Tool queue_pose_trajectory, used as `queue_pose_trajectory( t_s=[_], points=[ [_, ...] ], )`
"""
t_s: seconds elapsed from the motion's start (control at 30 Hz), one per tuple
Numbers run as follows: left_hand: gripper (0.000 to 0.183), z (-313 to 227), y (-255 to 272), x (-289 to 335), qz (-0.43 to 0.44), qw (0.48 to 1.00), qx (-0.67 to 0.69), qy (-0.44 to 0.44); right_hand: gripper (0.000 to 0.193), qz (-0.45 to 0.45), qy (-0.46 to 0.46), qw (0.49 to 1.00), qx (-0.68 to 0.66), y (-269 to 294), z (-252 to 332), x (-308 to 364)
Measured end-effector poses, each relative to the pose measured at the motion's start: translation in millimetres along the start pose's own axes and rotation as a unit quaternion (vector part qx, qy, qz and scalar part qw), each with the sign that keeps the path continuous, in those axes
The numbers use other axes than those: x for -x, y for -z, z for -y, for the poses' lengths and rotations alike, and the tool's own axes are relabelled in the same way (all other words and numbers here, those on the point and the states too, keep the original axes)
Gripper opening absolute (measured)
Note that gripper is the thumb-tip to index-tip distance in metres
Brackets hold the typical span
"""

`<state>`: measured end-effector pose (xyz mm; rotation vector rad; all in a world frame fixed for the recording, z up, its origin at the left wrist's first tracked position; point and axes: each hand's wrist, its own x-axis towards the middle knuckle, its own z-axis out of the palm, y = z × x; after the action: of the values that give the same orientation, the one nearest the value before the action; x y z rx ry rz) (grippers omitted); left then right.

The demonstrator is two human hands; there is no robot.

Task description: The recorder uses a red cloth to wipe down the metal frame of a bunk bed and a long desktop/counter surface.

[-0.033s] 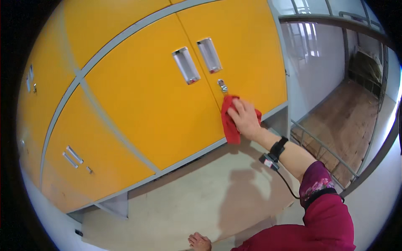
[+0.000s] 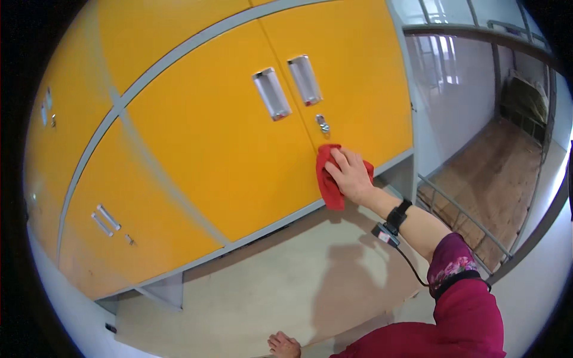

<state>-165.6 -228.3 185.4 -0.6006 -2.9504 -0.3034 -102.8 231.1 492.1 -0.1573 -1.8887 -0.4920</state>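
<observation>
My right hand (image 2: pixel 351 176) presses a red cloth (image 2: pixel 329 188) against the lower part of a yellow cabinet door (image 2: pixel 370 107), its fingers bent over the fabric. The cloth lies just below a small metal lock (image 2: pixel 323 124) and hangs down over the grey bottom frame. Two silver recessed handles (image 2: pixel 304 80) flank the seam between the doors above. At the lower edge of the view my left hand (image 2: pixel 283 345) rests on the front edge of a pale board (image 2: pixel 256 298), fingers apart and holding nothing.
More yellow doors with handles (image 2: pixel 106 221) stretch to the left. To the right stands a metal bunk frame (image 2: pixel 465 215) with a bare wooden board (image 2: pixel 489 173) and a dark bundle (image 2: pixel 525 98). A device with a cable (image 2: pixel 385 234) is strapped to my right wrist.
My right hand and the red cloth have slid slightly down the door, away from the lock. The whole view has shifted a little; my left hand stays in place.
</observation>
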Motion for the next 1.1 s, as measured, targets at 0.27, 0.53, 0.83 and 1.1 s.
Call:
queue_pose_trajectory(
  t_s=[0.27,0.53,0.83,1.1],
  points=[
    [0.043,8.0,8.4,-2.9,0.03,0.999,-0.002,-0.024,0.032,0.03,0.022,0.99,0.14,27.7,10.7,-68.9],
    [0.043,28.6,10.6,-4.9,0.031,0.994,0.028,-0.104,0.031,0.071,-0.004,0.959,0.273,20.4,18.3,-63.0],
    [0.048,47.8,-11.7,-23.1,0.016,0.978,0.055,-0.2,0.031,0.275,-0.109,0.952,0.078,36.7,30.0,16.3],
    [0.034,89.2,-27.7,-42.1,0.053,0.947,0.15,-0.278,0.029,0.068,-0.124,0.987,0.079,32.5,20.7,-89.9]
  ],
)
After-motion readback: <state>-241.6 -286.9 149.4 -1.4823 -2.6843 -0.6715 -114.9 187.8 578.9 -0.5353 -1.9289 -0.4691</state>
